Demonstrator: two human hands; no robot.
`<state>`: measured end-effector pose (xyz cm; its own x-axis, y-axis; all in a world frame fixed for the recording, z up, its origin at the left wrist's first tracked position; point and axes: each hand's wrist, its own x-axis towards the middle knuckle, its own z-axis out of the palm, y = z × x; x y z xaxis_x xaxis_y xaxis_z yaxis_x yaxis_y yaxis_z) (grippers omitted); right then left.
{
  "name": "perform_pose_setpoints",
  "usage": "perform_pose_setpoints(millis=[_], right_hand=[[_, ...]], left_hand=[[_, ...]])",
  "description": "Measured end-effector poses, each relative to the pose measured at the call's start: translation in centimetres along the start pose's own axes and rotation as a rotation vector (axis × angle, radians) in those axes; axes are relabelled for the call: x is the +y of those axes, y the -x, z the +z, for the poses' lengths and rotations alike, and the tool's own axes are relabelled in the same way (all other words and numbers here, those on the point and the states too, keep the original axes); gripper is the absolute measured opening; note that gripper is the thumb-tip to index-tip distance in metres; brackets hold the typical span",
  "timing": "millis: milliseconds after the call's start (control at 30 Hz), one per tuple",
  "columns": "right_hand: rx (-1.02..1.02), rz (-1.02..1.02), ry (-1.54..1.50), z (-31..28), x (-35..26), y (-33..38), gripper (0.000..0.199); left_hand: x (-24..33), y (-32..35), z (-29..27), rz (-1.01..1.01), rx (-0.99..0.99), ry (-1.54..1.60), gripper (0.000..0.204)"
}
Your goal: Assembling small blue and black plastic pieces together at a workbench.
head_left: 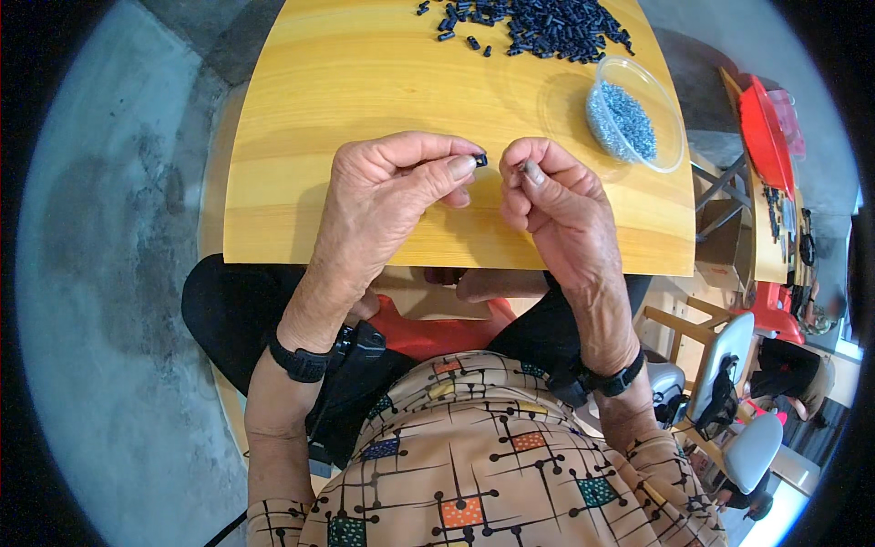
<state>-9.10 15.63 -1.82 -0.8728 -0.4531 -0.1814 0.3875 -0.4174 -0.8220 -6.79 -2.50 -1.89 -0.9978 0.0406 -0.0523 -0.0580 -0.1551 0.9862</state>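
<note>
Over the wood-grain table (365, 100), left hand (378, 182) pinches a small black plastic piece (481, 159), end sticking out, probably for access. Right hand (567, 193) pinched alongside; can't tell on what. Clear round tub (668, 114) of shiny metallic bits (627, 123) nearby, likely for reach; black tubular pieces (565, 27) heaped beyond.

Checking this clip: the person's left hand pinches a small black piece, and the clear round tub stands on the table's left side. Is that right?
Not quite: the head view shows the clear round tub on the right side of the table. The left hand does pinch a small black piece.
</note>
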Motion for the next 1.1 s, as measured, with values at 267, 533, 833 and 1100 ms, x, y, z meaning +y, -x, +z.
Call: perform_pose_setpoints(millis=[267,533,833,1100], right_hand=[[0.059,0.005,-0.036,-0.4,0.5,-0.1,0.016],[0.064,-0.072,-0.088,-0.5,1.6,-0.5,0.013],[0.141,-0.112,0.069,0.3,1.6,-0.5,0.011],[0.158,-0.448,0.619,-0.1,1.8,-0.6,0.01]], left_hand=[[0.1,0.1,0.1,-0.05,-0.001,0.018,0.018],[0.4,0.2,0.4,-0.054,-0.025,-0.007,0.016],[0.4,0.2,0.3,-0.076,-0.036,-0.03,0.016],[0.1,0.2,0.3,-0.042,-0.019,-0.066,0.013]])
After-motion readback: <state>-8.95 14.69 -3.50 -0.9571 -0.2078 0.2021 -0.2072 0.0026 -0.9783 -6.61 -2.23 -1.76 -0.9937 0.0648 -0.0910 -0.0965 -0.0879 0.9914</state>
